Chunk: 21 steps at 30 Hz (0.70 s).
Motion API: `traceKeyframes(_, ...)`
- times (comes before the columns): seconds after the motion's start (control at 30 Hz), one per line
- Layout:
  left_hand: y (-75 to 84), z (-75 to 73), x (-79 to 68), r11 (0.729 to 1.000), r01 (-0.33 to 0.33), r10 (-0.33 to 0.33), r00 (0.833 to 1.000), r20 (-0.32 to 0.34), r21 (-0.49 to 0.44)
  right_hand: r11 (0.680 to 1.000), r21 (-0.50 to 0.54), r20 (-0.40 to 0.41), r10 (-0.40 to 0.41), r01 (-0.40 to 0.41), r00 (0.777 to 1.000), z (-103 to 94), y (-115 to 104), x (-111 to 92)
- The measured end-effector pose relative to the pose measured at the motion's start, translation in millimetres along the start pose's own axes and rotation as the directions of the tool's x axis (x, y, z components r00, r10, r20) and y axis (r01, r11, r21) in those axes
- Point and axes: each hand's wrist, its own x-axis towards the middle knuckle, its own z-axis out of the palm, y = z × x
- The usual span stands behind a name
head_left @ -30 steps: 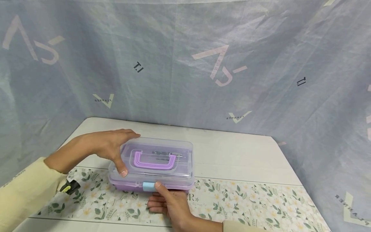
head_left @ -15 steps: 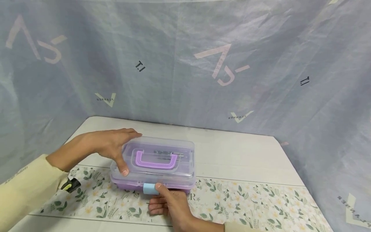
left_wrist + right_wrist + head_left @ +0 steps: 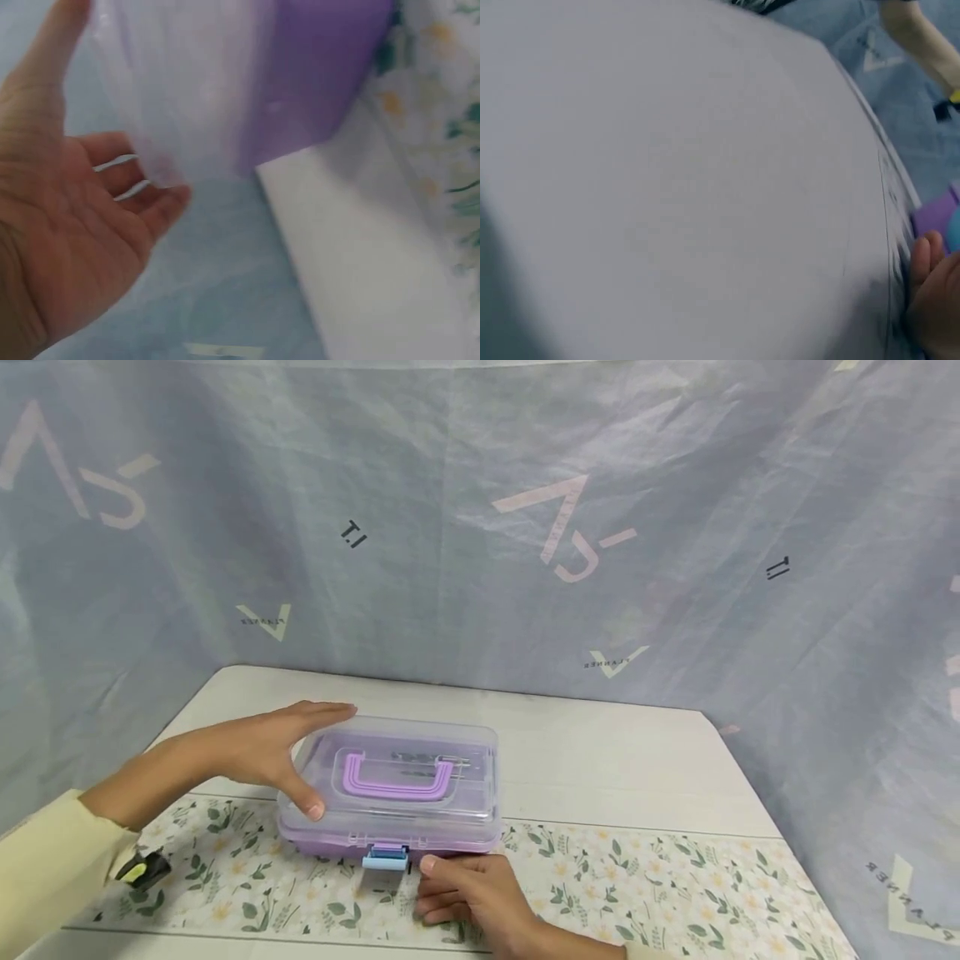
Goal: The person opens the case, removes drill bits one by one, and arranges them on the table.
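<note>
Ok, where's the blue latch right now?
In the head view, the blue latch is at the front edge of the purple box, sticking outward above the floral strip, just left of the right hand.

Pale yellow sleeve [image 3: 60,864] worn on left arm [image 3: 161,772], ended in plain cuff [image 3: 112,837]; left hand [image 3: 273,752] left bare. Small, blocky black piece [image 3: 153,870] seen at near side of cuff, marked by bright yellow-green patch [image 3: 133,872]. Right sleeve [image 3: 648,952] shown only as pale edge at near right; right hand [image 3: 480,893] bare.

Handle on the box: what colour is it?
The handle is light purple; it shows best in the head view.
</note>
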Motion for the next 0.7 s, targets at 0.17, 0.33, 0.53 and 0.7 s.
traceKeyframes(0.17,-10.0,14.4,-18.4,0.998,-0.001,-0.005,0.996,-0.089,-0.059,0.993,-0.119,0.048,-0.013,0.019,0.999,-29.4,-8.3,-5.4)
traceKeyframes(0.33,-15.7,23.0,-29.0,0.992,-0.019,-0.001,0.987,-0.159,-0.123,0.979,-0.194,0.138,-0.043,0.069,0.990,-63.4,-18.8,-6.4)
traceKeyframes(0.53,-30.2,36.0,-36.3,0.963,-0.127,0.076,0.974,-0.213,-0.238,0.897,-0.376,0.225,-0.157,0.234,0.962,-100.5,-34.0,0.7)
traceKeyframes(0.7,-41.1,44.2,-39.4,0.939,-0.148,0.088,0.976,-0.198,-0.311,0.786,-0.520,0.179,-0.282,0.334,0.943,-125.2,-50.5,11.3)
